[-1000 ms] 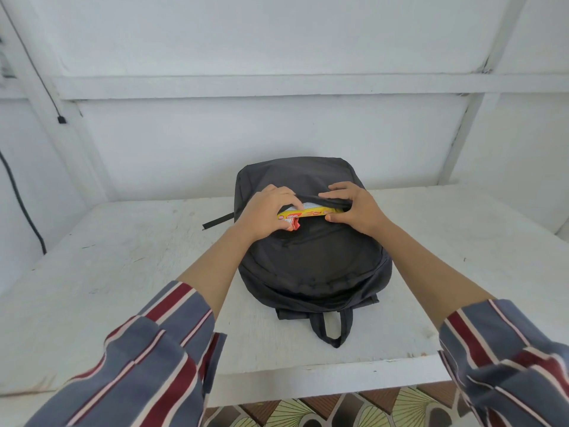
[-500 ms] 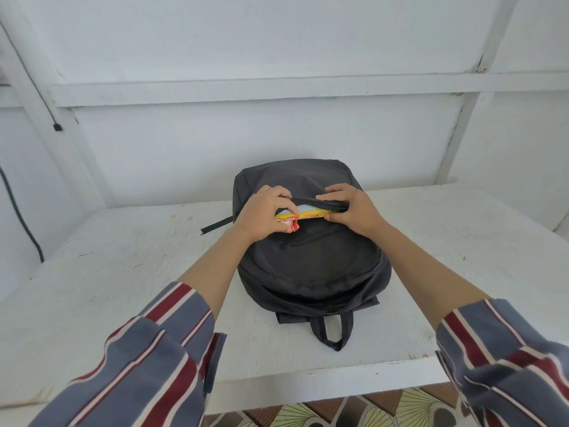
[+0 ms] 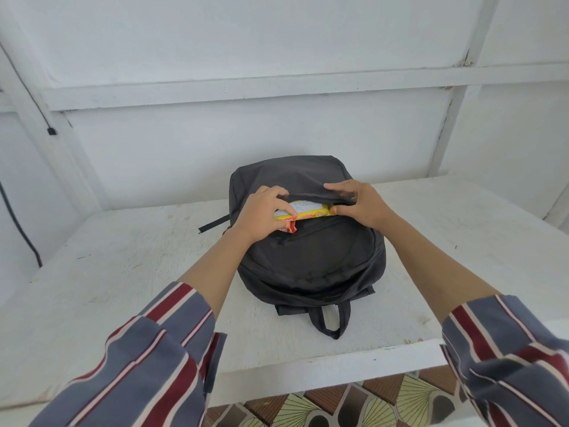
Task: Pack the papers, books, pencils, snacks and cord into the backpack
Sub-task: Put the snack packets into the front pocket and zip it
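A dark grey backpack (image 3: 311, 260) lies flat on the white table (image 3: 123, 266), its carry loop toward me. A yellow snack packet (image 3: 311, 210) with a red end sticks out of the open front pocket slit. My left hand (image 3: 261, 212) grips the packet's left end, fingers curled over it. My right hand (image 3: 358, 204) pinches the pocket's upper fabric edge at the right and holds it raised over the packet. Most of the packet is hidden inside the pocket.
A white wall with wooden battens stands close behind the table. A black cable (image 3: 18, 223) hangs down the wall at far left. A black strap (image 3: 214, 224) pokes out left of the backpack. Patterned floor tiles (image 3: 338, 408) show below the table's front edge.
More of the yellow packet now shows in the pocket opening. My right hand's fingers have lifted the pocket edge a little higher. The backpack has not moved.
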